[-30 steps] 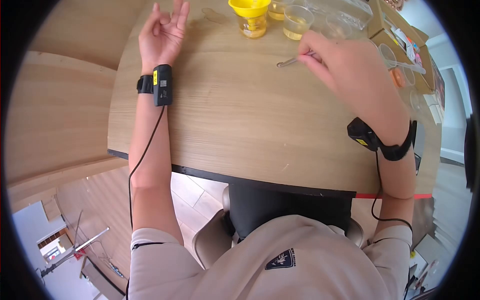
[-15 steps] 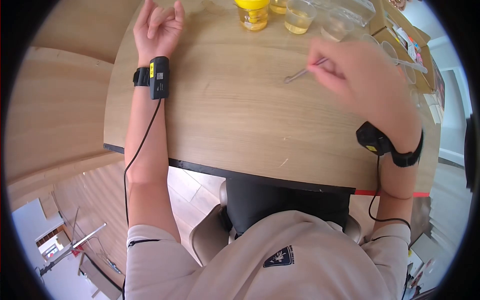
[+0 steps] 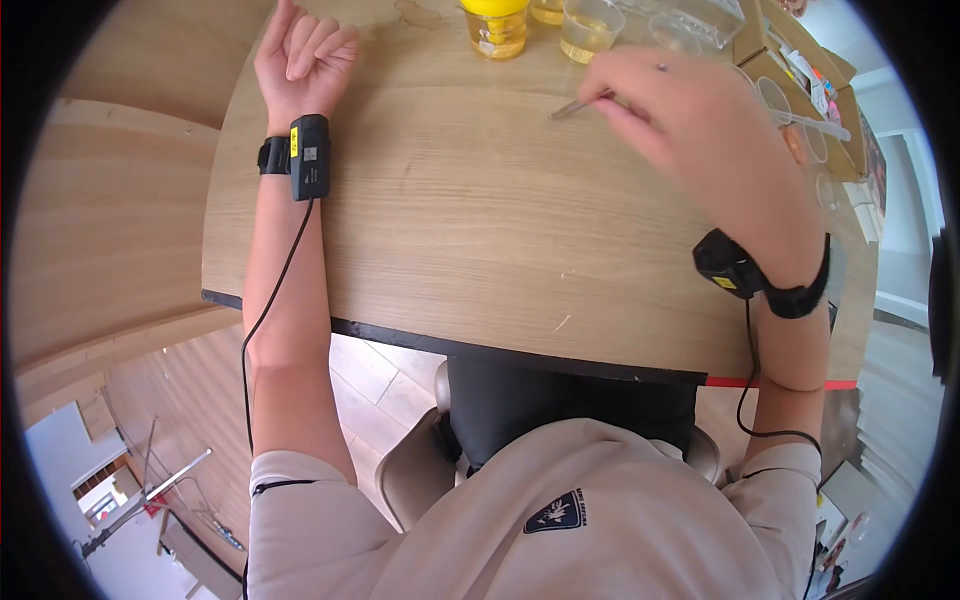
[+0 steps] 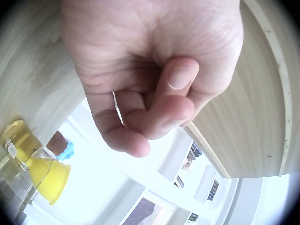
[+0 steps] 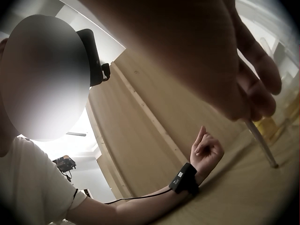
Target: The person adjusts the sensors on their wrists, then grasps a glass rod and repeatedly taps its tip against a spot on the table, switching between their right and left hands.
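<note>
My right hand point(image 3: 690, 130) pinches a thin greyish rod point(image 3: 570, 109) between thumb and fingers. The rod slants down toward the tabletop, and its lower end shows in the right wrist view as a small tip point(image 5: 274, 164). Just beyond that hand stands a clear plastic cup point(image 3: 590, 32) of pale yellow liquid. Back down, my left hand point(image 3: 310, 65) rests near the table's left side, its fingers loosely curled around nothing. To its right is a glass beaker point(image 3: 498, 40) of yellow liquid with a yellow funnel point(image 4: 50, 180) set in its top.
More clear cups point(image 3: 675, 35) stand at the back right. A cardboard box point(image 3: 850, 110) of small items sits by the right edge, beside a stack of cups and a plastic spoon point(image 3: 822, 127). A wet patch point(image 3: 415, 14) marks the back of the wooden table point(image 3: 480, 230).
My right hand drew the rod back toward me and to the right, then moved forward and left again. My left hand's fingers have curled in more.
</note>
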`<state>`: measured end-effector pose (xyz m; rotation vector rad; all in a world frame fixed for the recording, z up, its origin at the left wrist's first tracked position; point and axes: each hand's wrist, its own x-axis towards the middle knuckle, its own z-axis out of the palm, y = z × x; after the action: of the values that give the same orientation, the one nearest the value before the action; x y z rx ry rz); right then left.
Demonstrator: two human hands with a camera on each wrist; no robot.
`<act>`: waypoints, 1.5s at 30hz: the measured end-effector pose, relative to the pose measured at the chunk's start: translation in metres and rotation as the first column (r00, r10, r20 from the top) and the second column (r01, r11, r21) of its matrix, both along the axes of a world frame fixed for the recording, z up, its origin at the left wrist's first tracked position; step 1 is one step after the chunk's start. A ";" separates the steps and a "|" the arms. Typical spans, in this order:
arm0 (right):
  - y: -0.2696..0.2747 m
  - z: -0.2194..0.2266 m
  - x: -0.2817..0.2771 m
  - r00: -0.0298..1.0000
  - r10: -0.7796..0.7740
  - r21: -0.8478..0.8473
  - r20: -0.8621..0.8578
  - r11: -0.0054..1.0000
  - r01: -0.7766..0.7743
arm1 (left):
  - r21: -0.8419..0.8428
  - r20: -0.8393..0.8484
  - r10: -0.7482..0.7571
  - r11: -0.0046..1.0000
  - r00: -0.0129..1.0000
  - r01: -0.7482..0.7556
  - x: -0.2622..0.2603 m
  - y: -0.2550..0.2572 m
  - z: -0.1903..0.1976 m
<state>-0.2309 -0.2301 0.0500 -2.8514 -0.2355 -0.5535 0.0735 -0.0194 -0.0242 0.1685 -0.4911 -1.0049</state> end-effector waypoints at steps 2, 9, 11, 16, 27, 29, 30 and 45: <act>0.004 -0.007 0.002 0.998 0.028 -0.028 0.051 0.999 -0.027 | -0.011 -0.014 -0.026 1.000 1.000 0.026 0.001 0.000 -0.001; -0.002 0.010 -0.009 0.992 -0.070 -0.011 -0.102 0.998 0.069 | -0.033 -0.040 0.015 0.999 0.999 -0.017 0.004 0.004 -0.008; -0.004 0.010 -0.010 0.990 -0.078 0.022 -0.119 0.996 0.081 | -0.024 -0.037 0.049 0.998 0.998 -0.050 0.005 0.004 -0.009; -0.004 0.013 -0.013 0.995 -0.075 0.023 -0.072 0.997 0.076 | -0.019 -0.056 0.099 0.995 0.994 -0.100 0.004 0.005 -0.010; 0.007 0.028 -0.014 0.974 -0.140 0.041 -0.178 0.988 0.150 | -0.031 -0.085 0.041 0.999 0.996 -0.044 -0.009 0.003 -0.005; 0.009 0.034 -0.015 0.955 -0.229 0.017 -0.187 0.971 0.237 | -0.033 -0.065 0.060 0.998 0.996 -0.062 -0.008 0.003 -0.008; 0.007 0.031 -0.014 0.955 -0.230 0.015 -0.188 0.971 0.237 | -0.036 -0.046 0.078 0.996 0.996 -0.080 -0.008 0.003 -0.008; -0.019 0.022 -0.023 0.978 -0.161 0.064 -0.135 0.983 0.171 | -0.028 -0.071 0.083 0.996 0.994 -0.085 -0.005 0.004 -0.010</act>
<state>-0.2540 -0.2492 0.0717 -2.8350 0.0463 -0.3957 0.0681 -0.0157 -0.0341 0.1253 -0.4323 -0.9175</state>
